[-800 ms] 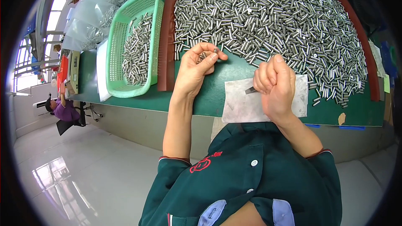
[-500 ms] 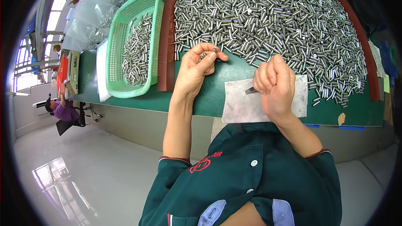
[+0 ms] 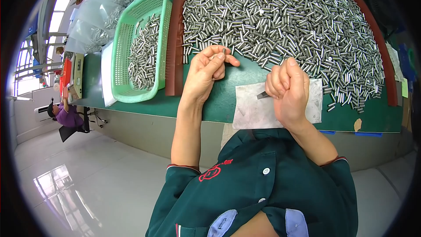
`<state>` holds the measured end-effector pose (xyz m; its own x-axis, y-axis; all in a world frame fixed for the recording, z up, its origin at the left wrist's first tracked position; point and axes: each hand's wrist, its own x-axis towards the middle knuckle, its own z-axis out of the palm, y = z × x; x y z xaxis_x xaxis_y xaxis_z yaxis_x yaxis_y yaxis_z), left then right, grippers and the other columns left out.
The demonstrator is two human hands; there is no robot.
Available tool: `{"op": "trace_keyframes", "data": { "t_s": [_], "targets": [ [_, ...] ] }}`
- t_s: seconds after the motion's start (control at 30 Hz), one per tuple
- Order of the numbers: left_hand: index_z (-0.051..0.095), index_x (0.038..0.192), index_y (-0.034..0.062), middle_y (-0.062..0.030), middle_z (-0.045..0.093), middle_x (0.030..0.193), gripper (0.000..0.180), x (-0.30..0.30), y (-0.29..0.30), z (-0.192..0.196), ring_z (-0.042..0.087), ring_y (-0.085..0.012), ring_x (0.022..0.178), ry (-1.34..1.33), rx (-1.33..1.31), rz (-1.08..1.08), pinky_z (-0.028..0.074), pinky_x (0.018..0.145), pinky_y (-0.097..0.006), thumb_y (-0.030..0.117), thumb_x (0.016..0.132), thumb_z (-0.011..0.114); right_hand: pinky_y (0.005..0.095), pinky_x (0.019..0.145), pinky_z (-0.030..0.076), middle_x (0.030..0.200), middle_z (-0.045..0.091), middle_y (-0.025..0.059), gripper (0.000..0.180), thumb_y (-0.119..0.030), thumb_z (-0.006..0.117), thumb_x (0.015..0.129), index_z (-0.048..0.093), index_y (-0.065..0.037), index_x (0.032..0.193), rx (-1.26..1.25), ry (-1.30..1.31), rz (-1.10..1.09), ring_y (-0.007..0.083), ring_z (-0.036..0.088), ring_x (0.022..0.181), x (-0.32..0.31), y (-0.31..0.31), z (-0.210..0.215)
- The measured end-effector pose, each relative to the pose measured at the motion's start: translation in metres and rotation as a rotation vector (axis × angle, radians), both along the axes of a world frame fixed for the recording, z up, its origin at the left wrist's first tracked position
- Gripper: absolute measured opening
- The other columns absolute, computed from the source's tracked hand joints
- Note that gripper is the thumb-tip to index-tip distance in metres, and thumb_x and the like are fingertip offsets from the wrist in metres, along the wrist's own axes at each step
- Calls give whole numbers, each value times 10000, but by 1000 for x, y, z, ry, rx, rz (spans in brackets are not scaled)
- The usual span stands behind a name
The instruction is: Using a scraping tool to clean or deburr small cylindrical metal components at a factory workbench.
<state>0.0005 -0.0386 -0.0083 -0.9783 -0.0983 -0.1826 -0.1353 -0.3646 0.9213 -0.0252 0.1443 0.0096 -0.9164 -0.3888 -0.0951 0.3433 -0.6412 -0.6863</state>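
Observation:
My left hand (image 3: pixel 207 68) is raised over the green table at the near edge of a large heap of metal pins (image 3: pixel 280 22). Its thumb and fingers pinch a small metal pin (image 3: pixel 224 51); whether the palm holds more is hidden. My right hand (image 3: pixel 289 90) is closed in a fist above a smudged white sheet (image 3: pixel 250 109). Out of the fist's left side sticks the flat dark end of a metal tool (image 3: pixel 262 95); the rest of it is covered by the fingers, so I cannot tell its kind.
Left of the heap runs a red-brown rail (image 3: pixel 174 61), with a second rail (image 3: pixel 380 48) at the right. A green plastic basket (image 3: pixel 117 72) partly filled with pins stands left. Beyond it lie clear bags (image 3: pixel 94 17) of pins and a scale (image 3: pixel 77 77). Two other people are at the far left.
At my left fingertips the pin has turned and shows more of its length, and the fingers have shifted slightly. My right hand and its tool stay in place.

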Motion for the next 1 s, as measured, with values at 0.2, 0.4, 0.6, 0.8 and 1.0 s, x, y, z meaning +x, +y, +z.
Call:
{"op": "trace_keyframes", "data": {
  "t_s": [0.2,0.4,0.6,0.8,1.0],
  "targets": [
    [467,911,12,-66,541,657,120,11,8,5,290,-25,464,5,-225,-15,244,427,-166,120,862,465,217,381,197,449,291,-5,396,-201,328,900,275,-96,523,-9,-18,0,59,212,408,2,0,-2],
    [536,756,5,-59,450,482,50,35,49,25,416,-118,405,7,-1056,-62,333,407,-254,25,733,576,229,372,179,439,249,-10,370,-234,294,902,272,-114,552,42,4,-6,73,167,377,-2,1,-3],
    [551,679,16,-86,458,471,72,45,63,11,445,-190,398,55,-1166,4,346,410,-295,29,672,622,223,382,191,441,275,-3,408,-231,321,893,257,-101,512,-90,-16,-94,71,196,406,-3,1,-3],
    [577,676,9,-77,451,475,60,44,67,9,419,-166,392,28,-1154,43,339,403,-273,21,659,633,229,382,179,438,271,-10,390,-237,307,891,269,-108,525,-42,21,-93,71,185,394,-3,0,-5],
    [578,670,4,-77,463,480,57,45,68,9,420,-155,392,33,-1122,58,342,404,-262,14,656,632,229,382,172,440,261,-15,376,-244,286,894,275,-120,539,-10,42,-64,70,164,387,-3,-1,-6]
  ]
}}
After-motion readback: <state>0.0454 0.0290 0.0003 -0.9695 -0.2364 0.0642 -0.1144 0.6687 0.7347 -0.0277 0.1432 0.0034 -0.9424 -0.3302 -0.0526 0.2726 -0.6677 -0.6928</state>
